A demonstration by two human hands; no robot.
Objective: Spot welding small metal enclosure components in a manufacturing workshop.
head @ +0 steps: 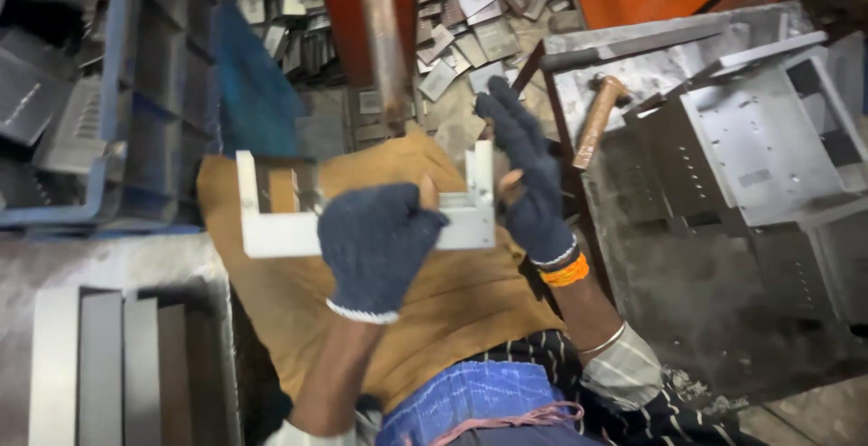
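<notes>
Bracket [271, 229] steadied over my cloth-covered lap [452, 301]: left hand [375, 247] clenches its bar, right hand [529, 184] seemingly open, bracing its upright.

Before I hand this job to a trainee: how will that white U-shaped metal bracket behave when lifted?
The white bracket looks like folded sheet metal, so probably stiff, not floppy. Thin walls suggest it is fairly light. Its painted face may slip, though the gloved left hand grips it; the right hand steadies one upright end.
</notes>
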